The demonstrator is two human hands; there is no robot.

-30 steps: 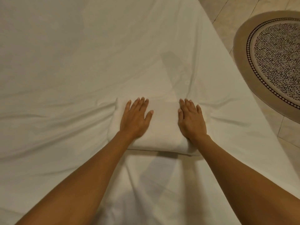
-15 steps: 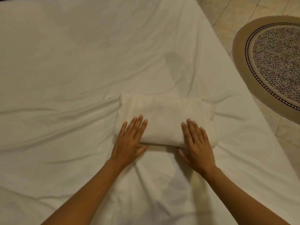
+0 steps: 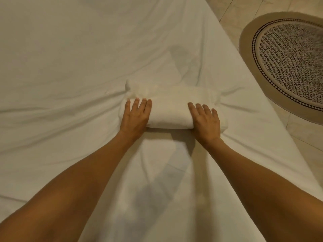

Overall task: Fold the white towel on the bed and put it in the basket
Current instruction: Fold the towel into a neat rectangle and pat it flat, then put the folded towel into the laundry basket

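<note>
The white towel [image 3: 172, 103] lies folded into a thick rectangle on the bed [image 3: 70, 55], right of the middle. My left hand [image 3: 135, 118] clasps its near left corner, fingers flat on top and thumb hidden under the edge. My right hand [image 3: 207, 123] holds the near right corner the same way. No basket is in view.
The bed's right edge runs diagonally from the top middle to the lower right. Beyond it is a tiled floor [image 3: 227, 9] with an oval patterned rug [image 3: 293, 58]. The sheet is wrinkled around the towel.
My hands slid back from the towel's top to its near edge, and their thumbs have now gone under that edge. The towel looks bunched a little thicker.
</note>
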